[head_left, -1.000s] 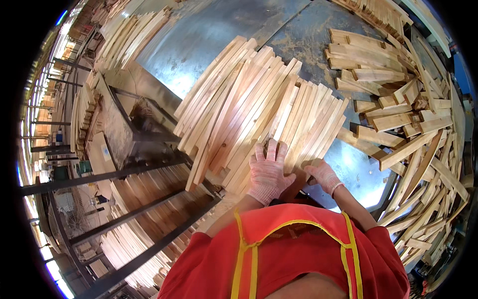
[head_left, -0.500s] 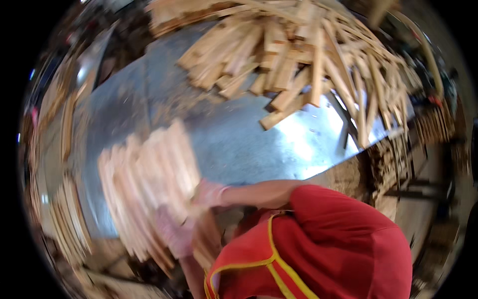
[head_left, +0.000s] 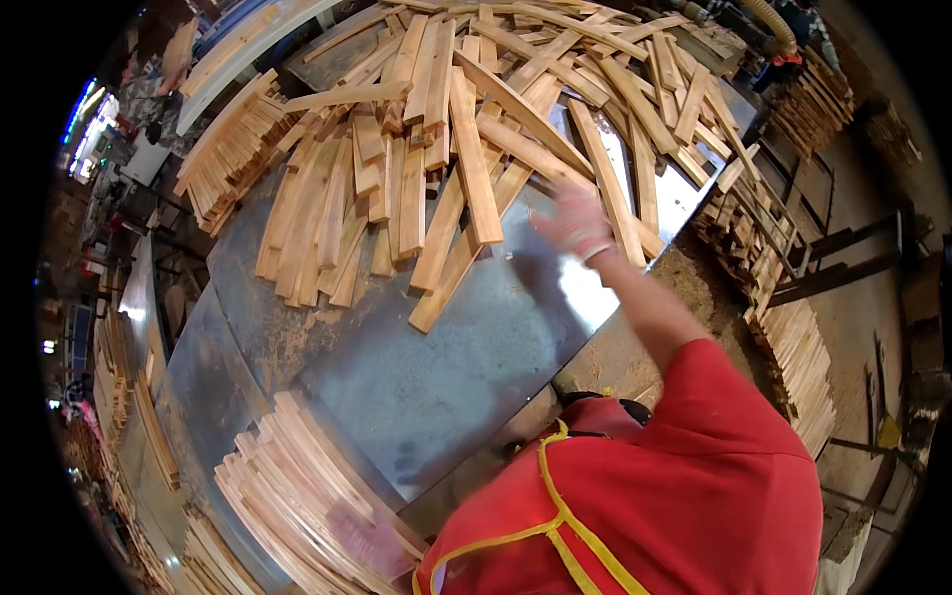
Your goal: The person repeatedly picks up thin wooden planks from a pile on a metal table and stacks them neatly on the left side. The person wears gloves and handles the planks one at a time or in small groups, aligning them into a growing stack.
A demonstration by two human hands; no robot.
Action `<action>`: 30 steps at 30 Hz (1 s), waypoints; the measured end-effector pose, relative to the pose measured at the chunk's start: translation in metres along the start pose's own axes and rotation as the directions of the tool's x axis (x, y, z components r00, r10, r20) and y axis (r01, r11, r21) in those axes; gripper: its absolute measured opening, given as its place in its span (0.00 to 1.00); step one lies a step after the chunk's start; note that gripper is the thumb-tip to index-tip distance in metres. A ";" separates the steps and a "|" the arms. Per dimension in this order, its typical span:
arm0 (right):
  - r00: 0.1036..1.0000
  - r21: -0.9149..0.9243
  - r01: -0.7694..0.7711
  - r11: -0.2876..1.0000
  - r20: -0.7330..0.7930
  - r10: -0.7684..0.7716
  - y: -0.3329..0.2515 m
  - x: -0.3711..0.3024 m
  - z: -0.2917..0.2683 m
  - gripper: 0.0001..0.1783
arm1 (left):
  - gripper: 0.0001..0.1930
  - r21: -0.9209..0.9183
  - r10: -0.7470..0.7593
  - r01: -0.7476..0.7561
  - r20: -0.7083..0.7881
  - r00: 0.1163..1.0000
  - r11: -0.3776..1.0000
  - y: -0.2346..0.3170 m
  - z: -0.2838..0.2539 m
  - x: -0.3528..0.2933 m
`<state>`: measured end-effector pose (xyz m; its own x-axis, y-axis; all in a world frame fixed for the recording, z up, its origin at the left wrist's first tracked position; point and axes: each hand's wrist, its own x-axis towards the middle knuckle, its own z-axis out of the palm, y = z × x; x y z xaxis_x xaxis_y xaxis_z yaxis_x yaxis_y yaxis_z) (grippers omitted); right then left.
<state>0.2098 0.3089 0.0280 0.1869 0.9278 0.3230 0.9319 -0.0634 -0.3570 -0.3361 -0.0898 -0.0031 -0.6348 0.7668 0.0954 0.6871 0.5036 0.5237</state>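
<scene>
My right hand [head_left: 577,224], in a pale pink glove and blurred by motion, reaches over the near edge of a loose pile of wooden slats [head_left: 474,164]. Its fingers look spread, and nothing shows in them. One light slat [head_left: 607,183] lies just beside it. At the lower left, my left hand [head_left: 372,543], gloved too and somewhat smeared, rests on a row of wooden slats [head_left: 288,486] set side by side. Its fingers appear laid out along the slats. Both lots of wood lie on a blue-grey metal table [head_left: 426,382].
A neat stack of slats [head_left: 233,149] stands at the far left. Sawdust [head_left: 297,342] is scattered over the table. Beyond the table's right edge are stacked wood pieces [head_left: 739,233] and a dark metal frame [head_left: 843,258].
My right hand has left the row of slats at the lower left and swung across to the loose pile. My left hand has stayed at the row. The view has shifted.
</scene>
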 end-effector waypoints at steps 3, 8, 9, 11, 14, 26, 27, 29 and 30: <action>0.871 -0.138 -0.390 0.910 0.265 0.414 0.139 0.015 -0.030 0.54 | 0.46 0.355 0.213 -0.272 0.197 0.957 0.894 0.123 0.043 -0.021; 0.753 -0.130 -0.467 0.875 0.461 0.470 0.112 -0.056 -0.021 0.66 | 0.42 0.154 0.484 -0.553 0.332 0.809 0.819 0.238 0.112 -0.044; 0.745 -0.083 -0.481 0.873 0.486 0.457 0.107 -0.070 -0.024 0.66 | 0.42 0.125 0.516 -0.592 0.370 0.773 0.796 0.261 0.116 -0.045; 0.681 0.127 -0.610 0.782 0.589 0.436 0.094 -0.109 -0.038 0.67 | 0.43 0.064 0.557 -0.636 0.420 0.716 0.769 0.287 0.115 -0.048; 0.710 0.495 -0.682 0.538 0.627 0.322 0.078 -0.175 -0.040 0.68 | 0.44 -0.101 0.574 -0.603 0.462 0.676 0.791 0.319 0.113 -0.050; 0.472 0.638 -0.106 0.762 0.707 -0.526 -0.125 -0.273 -0.015 0.65 | 0.43 -0.376 -0.126 0.252 0.329 0.936 0.892 0.209 0.123 -0.012; 0.439 0.612 -0.196 0.766 0.753 -0.490 -0.126 -0.269 -0.018 0.60 | 0.44 -0.400 -0.182 0.318 0.340 0.922 0.860 0.176 0.109 -0.011; 0.474 0.687 -0.333 0.646 0.714 -0.515 -0.101 -0.287 0.013 0.57 | 0.44 -0.054 -0.253 0.269 0.201 0.946 0.962 0.106 0.084 -0.012; 0.491 0.714 -0.399 0.576 0.696 -0.523 -0.091 -0.295 0.025 0.55 | 0.45 0.346 -0.209 0.178 0.055 0.976 0.921 0.068 0.080 -0.012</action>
<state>0.0619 0.0507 -0.0569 -0.6122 0.7450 -0.2649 0.2404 -0.1438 -0.9600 -0.2539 -0.0328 -0.0367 -0.7439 0.6654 -0.0625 0.6427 0.7379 0.2061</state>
